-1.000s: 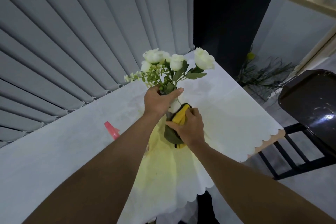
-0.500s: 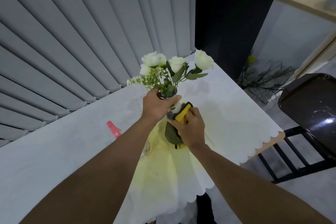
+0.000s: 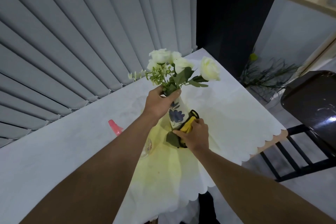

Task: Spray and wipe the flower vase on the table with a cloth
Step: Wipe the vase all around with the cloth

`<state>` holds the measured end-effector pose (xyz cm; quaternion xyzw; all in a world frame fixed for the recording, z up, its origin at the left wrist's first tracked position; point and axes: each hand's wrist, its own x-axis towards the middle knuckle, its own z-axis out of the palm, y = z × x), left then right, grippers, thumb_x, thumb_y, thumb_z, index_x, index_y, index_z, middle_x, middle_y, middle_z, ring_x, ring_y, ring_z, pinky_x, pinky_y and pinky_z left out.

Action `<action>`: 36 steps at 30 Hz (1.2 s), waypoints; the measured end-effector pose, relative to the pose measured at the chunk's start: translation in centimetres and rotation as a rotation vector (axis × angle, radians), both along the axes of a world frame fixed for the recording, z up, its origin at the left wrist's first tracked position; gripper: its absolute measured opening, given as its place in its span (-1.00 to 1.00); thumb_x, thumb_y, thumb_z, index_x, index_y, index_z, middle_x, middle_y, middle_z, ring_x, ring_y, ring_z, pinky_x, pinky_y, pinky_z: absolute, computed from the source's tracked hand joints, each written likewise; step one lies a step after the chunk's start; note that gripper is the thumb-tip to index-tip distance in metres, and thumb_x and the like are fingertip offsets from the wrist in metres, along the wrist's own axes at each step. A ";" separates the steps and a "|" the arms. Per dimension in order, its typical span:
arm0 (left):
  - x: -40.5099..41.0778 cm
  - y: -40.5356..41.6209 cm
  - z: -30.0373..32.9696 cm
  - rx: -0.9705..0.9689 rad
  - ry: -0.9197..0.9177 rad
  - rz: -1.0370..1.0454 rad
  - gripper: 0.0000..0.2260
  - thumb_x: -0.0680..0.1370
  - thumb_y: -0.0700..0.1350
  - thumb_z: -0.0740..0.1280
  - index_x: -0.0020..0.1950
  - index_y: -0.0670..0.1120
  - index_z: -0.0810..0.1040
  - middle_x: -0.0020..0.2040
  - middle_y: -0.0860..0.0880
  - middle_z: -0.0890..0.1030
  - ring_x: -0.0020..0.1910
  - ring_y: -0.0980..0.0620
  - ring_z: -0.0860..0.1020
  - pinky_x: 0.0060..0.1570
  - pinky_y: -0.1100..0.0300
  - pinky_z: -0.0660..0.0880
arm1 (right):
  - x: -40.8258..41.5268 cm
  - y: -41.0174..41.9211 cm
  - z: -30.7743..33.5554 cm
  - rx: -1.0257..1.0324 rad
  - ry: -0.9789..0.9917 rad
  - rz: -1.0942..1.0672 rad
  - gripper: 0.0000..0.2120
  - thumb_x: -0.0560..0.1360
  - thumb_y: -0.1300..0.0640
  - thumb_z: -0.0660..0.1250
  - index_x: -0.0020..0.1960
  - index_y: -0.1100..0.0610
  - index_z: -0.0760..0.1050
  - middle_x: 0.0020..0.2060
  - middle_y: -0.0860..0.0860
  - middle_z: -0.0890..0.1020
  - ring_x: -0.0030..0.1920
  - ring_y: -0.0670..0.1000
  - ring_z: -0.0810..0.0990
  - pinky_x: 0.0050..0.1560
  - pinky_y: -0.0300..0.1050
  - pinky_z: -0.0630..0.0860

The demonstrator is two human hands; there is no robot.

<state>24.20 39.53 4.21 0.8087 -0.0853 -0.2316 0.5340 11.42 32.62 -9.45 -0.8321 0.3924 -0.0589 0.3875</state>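
A white vase [image 3: 177, 114] painted with blue flowers stands on the table [image 3: 54, 151], holding white roses [image 3: 181, 65] and green leaves. My left hand [image 3: 160, 103] grips the vase's neck just under the flowers. My right hand [image 3: 195, 136] presses a yellow and dark green cloth [image 3: 187, 125] against the lower right side of the vase. A spray bottle with a pink head [image 3: 115, 129] stands behind my left forearm, mostly hidden by it.
The table carries a white scalloped cloth whose edge [image 3: 263, 143] runs along the right. Grey vertical blinds [image 3: 72, 42] hang behind it. A dark chair [image 3: 312, 105] stands to the right, and a potted plant [image 3: 263, 76] sits on the floor beyond.
My right hand has slid the cloth down the vase from near the neck to its lower body, uncovering the blue flower pattern. My left hand keeps its grip on the neck.
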 end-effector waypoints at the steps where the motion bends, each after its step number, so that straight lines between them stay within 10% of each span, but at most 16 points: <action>1: -0.1 -0.1 0.0 0.000 -0.001 0.022 -0.74 0.36 0.12 0.56 -0.06 0.04 0.66 -0.19 0.08 0.67 -0.22 0.14 0.64 -0.29 0.34 0.49 | 0.0 0.0 0.1 -0.005 -0.016 0.001 -0.32 0.22 -0.34 0.54 0.02 0.20 0.57 0.05 0.03 0.51 0.05 0.11 0.48 -0.03 -0.08 0.52; 11: -0.8 -1.3 0.5 0.064 -0.071 0.032 -0.61 0.26 0.22 0.60 -0.09 0.01 0.66 -0.20 0.11 0.71 -0.21 0.20 0.66 -0.16 0.22 0.61 | 3.8 -1.0 5.2 -0.082 -0.441 0.024 -0.48 0.35 -0.24 0.49 0.13 0.09 0.61 -0.01 -0.02 0.54 0.01 0.05 0.44 -0.02 -0.10 0.44; 22: -0.4 0.0 -0.4 0.042 -0.053 -0.008 -0.64 0.33 0.13 0.59 -0.01 -0.06 0.70 -0.10 0.04 0.75 -0.08 0.09 0.68 -0.03 0.18 0.56 | -0.1 -0.4 0.1 -0.024 0.021 0.062 -0.35 0.25 -0.35 0.51 0.06 0.15 0.58 0.08 0.02 0.53 0.09 0.08 0.42 -0.01 -0.09 0.50; 31: -1.1 -1.2 -0.2 0.071 -0.104 0.071 -0.54 0.17 0.25 0.62 -0.07 0.04 0.67 -0.16 0.19 0.69 -0.23 0.38 0.62 -0.33 0.49 0.48 | 3.8 -1.0 5.2 -0.039 -0.451 0.029 -0.45 0.33 -0.25 0.47 0.19 0.06 0.60 -0.02 -0.18 0.46 0.02 -0.04 0.37 -0.05 -0.25 0.33; 36: -0.8 0.0 -0.1 0.049 -0.075 -0.062 -0.59 0.32 0.16 0.55 0.09 0.05 0.66 0.02 0.11 0.72 0.04 0.14 0.66 0.06 0.15 0.59 | 3.5 -0.7 4.2 -0.069 -0.405 -0.016 -0.42 0.32 -0.36 0.42 0.07 0.10 0.57 -0.05 -0.07 0.50 0.00 0.03 0.41 -0.04 -0.08 0.45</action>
